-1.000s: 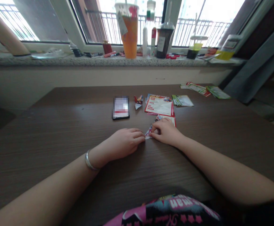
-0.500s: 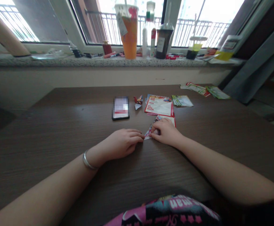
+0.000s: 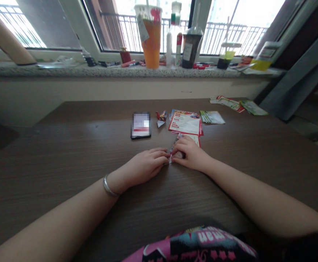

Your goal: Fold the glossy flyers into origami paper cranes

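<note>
A printed paper card with a red edge lies on the table, its near-left part folded over into a slanting flap. My right hand covers much of it, with thumb and fingers closed on the folded part. My left hand, silver bangle at the wrist, has its fingertips closed on the card's near-left corner. The fingers hide most of that corner. Just beyond my right hand lies a stack of printed cards. To its left are a small folded paper piece and a phone with its screen lit.
Green-and-white cards lie right of the stack, and more leaflets sit at the table's far right edge. On the stone windowsill stand an orange drink cup, a dark drink cup, bottles and small items. A grey curtain hangs at right.
My left hand has shifted slightly right, closer to my right hand. The card's near-left corner has moved right, and less of the folded flap shows between the hands.
</note>
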Motion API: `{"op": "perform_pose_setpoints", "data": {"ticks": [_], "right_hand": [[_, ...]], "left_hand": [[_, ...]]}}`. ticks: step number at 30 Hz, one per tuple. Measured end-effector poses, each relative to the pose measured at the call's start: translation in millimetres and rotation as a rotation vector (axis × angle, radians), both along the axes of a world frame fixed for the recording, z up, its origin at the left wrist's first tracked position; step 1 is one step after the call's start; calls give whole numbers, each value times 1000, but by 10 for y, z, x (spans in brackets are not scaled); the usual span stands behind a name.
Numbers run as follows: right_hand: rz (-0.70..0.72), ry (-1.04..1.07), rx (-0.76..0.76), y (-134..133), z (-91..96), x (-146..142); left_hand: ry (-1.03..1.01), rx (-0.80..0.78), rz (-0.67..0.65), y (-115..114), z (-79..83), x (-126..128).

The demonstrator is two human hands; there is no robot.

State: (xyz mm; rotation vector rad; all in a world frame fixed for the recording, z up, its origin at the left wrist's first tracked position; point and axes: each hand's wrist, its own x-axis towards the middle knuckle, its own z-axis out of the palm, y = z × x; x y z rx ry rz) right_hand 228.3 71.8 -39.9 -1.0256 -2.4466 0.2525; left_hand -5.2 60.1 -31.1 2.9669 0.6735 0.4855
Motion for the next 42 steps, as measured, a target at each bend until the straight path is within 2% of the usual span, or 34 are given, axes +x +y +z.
{"op": "perform_pose_setpoints", "data": {"ticks": [4, 7, 12, 16, 22, 34, 42], "right_hand": [[-143, 21, 86, -23, 22, 18], [-236, 42, 82, -20, -3, 27], [-237, 73, -13, 8, -55, 19], [-229, 75, -29, 13, -48, -1], [-236, 21, -15, 25, -56, -5], [-317, -30, -27, 23, -32, 3], [-335, -48, -1, 2, -24, -2]], "left_hand": [[-6, 48, -49, -17, 27, 13], [-4, 98, -55, -50, 56, 42], [6, 62, 66, -82, 21, 102], [-15, -16, 133, -88, -48, 128], [-83, -45, 107, -90, -103, 127], [-49, -17, 105, -86, -101, 147], [-101, -145, 116, -87, -73, 149]]}}
